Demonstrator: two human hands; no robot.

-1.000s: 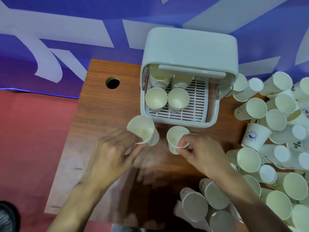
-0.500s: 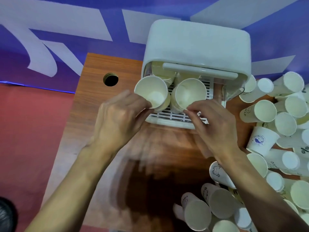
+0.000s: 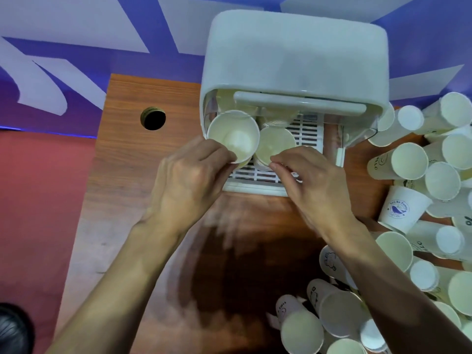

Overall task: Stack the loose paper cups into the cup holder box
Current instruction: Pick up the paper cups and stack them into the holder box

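Both hands are at the box (image 3: 296, 54) mouth. The left hand (image 3: 189, 175) pinches the near rim of the left cup (image 3: 233, 137), held over the front-left stack on the slatted tray (image 3: 309, 129). The right hand (image 3: 314, 182) pinches the rim of the right cup (image 3: 274, 144), which sits lower and looks about nested. The risk is probably the left cup: if it goes in tilted, it jams on the rim below or tips the stack. The two cups are touching, so pushing one could drag the other. The loose cups (image 3: 408, 162) crowd the tabletop (image 3: 143, 175) near the right forearm and could easily get knocked.
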